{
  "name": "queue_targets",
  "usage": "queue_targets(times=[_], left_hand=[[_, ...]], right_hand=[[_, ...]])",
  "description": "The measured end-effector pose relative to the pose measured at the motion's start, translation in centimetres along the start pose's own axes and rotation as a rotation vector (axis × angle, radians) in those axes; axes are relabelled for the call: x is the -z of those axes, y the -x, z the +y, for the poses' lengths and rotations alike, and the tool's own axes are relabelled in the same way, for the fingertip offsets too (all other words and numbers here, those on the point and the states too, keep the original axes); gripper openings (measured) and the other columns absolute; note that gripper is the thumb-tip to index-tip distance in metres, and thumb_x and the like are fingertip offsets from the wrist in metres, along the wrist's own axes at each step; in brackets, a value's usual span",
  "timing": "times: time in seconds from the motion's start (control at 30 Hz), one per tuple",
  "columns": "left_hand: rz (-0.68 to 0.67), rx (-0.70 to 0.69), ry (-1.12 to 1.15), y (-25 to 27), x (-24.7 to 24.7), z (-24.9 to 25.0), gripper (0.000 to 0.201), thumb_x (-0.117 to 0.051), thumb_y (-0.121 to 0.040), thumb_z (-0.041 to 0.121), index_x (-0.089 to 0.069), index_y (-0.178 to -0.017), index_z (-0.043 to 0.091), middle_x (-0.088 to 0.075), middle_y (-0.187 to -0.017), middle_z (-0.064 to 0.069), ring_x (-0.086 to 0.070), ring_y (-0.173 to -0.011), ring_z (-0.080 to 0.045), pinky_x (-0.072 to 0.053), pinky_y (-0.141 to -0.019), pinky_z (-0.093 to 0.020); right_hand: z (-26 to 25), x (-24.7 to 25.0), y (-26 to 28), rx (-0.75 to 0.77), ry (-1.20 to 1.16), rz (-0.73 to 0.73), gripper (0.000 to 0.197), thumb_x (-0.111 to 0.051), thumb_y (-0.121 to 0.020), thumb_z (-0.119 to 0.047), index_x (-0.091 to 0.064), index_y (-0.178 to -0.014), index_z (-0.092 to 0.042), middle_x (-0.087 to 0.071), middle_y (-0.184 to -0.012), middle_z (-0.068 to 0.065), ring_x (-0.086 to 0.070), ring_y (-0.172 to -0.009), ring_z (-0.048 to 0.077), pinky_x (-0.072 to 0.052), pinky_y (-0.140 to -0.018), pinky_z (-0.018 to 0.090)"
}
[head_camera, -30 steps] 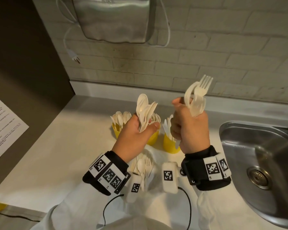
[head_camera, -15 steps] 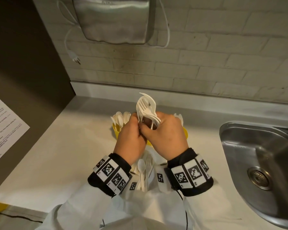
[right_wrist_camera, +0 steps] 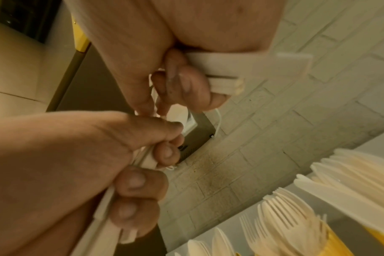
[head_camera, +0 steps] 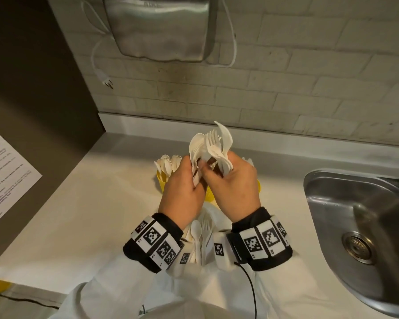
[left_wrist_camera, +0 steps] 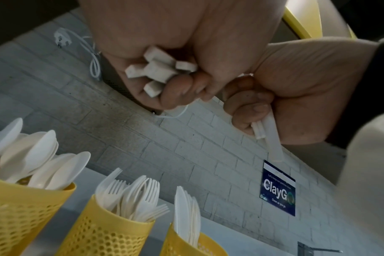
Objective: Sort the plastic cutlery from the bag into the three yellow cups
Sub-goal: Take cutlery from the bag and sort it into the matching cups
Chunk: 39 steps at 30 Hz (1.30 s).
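1. A printed sheet (head_camera: 7,180) hangs on the dark panel far left of the sink (head_camera: 364,245).
2. The counter (head_camera: 90,215) runs from that panel to the sink's left rim.
3. Three yellow cups stand on the counter left of the sink, under the raised hands: the spoon cup (left_wrist_camera: 22,213) farthest from the sink, the fork cup (left_wrist_camera: 105,235) in the middle, the knife cup (left_wrist_camera: 186,246) nearest it.
4. The left hand (head_camera: 182,192) is raised over the cups, left of the sink, fingers curled tight around a bundle of spoons (head_camera: 197,146); the handle ends (left_wrist_camera: 160,69) stick out below the fist.
5. The right hand (head_camera: 235,189) touches the left, on its sink side, fingers curled around forks and knives (head_camera: 219,143); its thumb and forefinger pinch into the left hand's bundle.
6. The bag (head_camera: 205,238) lies on the counter between the wrists, nearer the person than the cups, left of the sink, with a spoon and forks showing inside.
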<state>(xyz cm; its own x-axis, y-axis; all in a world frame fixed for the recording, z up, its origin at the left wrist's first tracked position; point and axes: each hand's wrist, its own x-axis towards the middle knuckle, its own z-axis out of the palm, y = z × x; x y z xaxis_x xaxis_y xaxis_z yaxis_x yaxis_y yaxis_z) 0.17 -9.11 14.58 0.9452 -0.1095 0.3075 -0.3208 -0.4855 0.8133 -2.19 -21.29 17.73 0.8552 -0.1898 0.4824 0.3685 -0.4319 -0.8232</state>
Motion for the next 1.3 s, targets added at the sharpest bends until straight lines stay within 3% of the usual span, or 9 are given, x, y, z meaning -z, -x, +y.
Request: queue_targets(times=[0.3,0.43,0.57,0.7,0.83,0.9,1.1,1.2,1.3], left_hand=[[-0.053,0.034,0.015,0.0,0.2,-0.2,0.024,-0.067,-0.097,0.03,-0.056,-0.117,0.023,-0.069,-0.096,0.011,-0.066,-0.086,-0.001,-0.051,-0.071,-0.02],[-0.033,0.073,0.06,-0.1,0.3,-0.4,0.024,-0.067,-0.097,0.036,-0.058,-0.116,0.025,-0.068,-0.09,0.012,-0.064,-0.082,0.004,-0.045,-0.065,-0.008],[-0.057,0.094,0.079,-0.2,0.0,-0.7,0.027,-0.067,-0.096,0.039,-0.057,-0.119,0.027,-0.071,-0.095,0.01,-0.068,-0.083,-0.001,-0.057,-0.074,-0.026],[-0.071,0.135,0.148,-0.2,-0.2,-0.2,0.023,-0.066,-0.097,0.036,-0.06,-0.118,0.027,-0.072,-0.096,0.01,-0.068,-0.088,-0.004,-0.056,-0.078,-0.028],[-0.177,0.366,0.429,-0.1,-0.1,0.7,0.021,-0.06,-0.103,0.034,-0.059,-0.093,0.016,-0.061,-0.071,0.005,-0.057,-0.057,-0.013,-0.04,-0.049,-0.023],[-0.261,0.525,0.656,-0.2,0.0,1.6,0.025,-0.053,-0.107,0.032,-0.058,-0.103,0.007,-0.068,-0.077,-0.008,-0.066,-0.058,-0.019,-0.043,-0.044,-0.025],[-0.342,0.664,1.075,-0.9,0.3,3.1,0.029,-0.049,-0.109,0.022,-0.057,-0.119,-0.004,-0.075,-0.096,-0.028,-0.076,-0.089,-0.037,-0.064,-0.081,-0.044],[-0.306,0.655,1.066,-1.0,0.6,3.3,0.029,-0.049,-0.108,0.02,-0.059,-0.119,-0.005,-0.075,-0.091,-0.026,-0.077,-0.086,-0.034,-0.064,-0.081,-0.044],[-0.29,0.544,0.977,-0.9,0.7,3.2,0.025,-0.048,-0.109,0.02,-0.064,-0.112,0.001,-0.074,-0.079,-0.011,-0.075,-0.077,-0.025,-0.065,-0.076,-0.041]], right_hand=[[0.2,2.0,-1.9,-0.316,-0.71,0.138,0.03,-0.043,-0.11,-0.018,-0.048,-0.131,0.001,-0.075,-0.1,0.02,-0.072,-0.076,0.035,-0.06,-0.068,0.045],[0.7,2.9,-2.4,-0.378,-0.881,0.237,0.024,-0.044,-0.11,-0.017,-0.046,-0.128,-0.002,-0.072,-0.077,0.015,-0.07,-0.06,0.029,-0.059,-0.059,0.038],[1.7,3.6,-2.5,-0.382,-0.963,0.264,0.006,-0.054,-0.105,-0.011,-0.053,-0.102,-0.017,-0.038,-0.054,0.0,-0.034,-0.042,0.012,-0.039,-0.045,0.025],[1.9,3.7,-2.3,-0.408,-0.975,0.17,0.011,-0.055,-0.105,-0.016,-0.062,-0.097,-0.013,-0.034,-0.053,-0.001,-0.032,-0.044,0.011,-0.036,-0.045,0.024],[1.9,3.0,-2.3,-0.267,-0.918,0.128,0.014,-0.052,-0.105,-0.019,-0.064,-0.1,-0.015,-0.043,-0.061,0.003,-0.042,-0.052,0.018,-0.042,-0.058,0.034],[1.6,2.6,-2.3,-0.191,-0.85,0.135,0.012,-0.056,-0.103,-0.02,-0.067,-0.099,-0.018,-0.038,-0.057,0.0,-0.036,-0.051,0.017,-0.037,-0.058,0.037],[1.0,1.3,-2.0,-0.194,-0.639,0.139,0.024,-0.071,-0.094,-0.032,-0.061,-0.075,-0.019,-0.047,-0.055,-0.003,-0.042,-0.051,0.019,-0.04,-0.061,0.043],[1.4,0.9,-1.7,-0.248,-0.563,0.097,0.037,-0.074,-0.087,-0.052,-0.057,-0.066,-0.026,-0.048,-0.053,-0.003,-0.044,-0.051,0.019,-0.041,-0.058,0.039],[1.4,0.9,-1.3,-0.234,-0.582,0.028,0.032,-0.066,-0.092,-0.04,-0.056,-0.072,-0.017,-0.054,-0.052,-0.005,-0.053,-0.048,0.013,-0.046,-0.054,0.031]])
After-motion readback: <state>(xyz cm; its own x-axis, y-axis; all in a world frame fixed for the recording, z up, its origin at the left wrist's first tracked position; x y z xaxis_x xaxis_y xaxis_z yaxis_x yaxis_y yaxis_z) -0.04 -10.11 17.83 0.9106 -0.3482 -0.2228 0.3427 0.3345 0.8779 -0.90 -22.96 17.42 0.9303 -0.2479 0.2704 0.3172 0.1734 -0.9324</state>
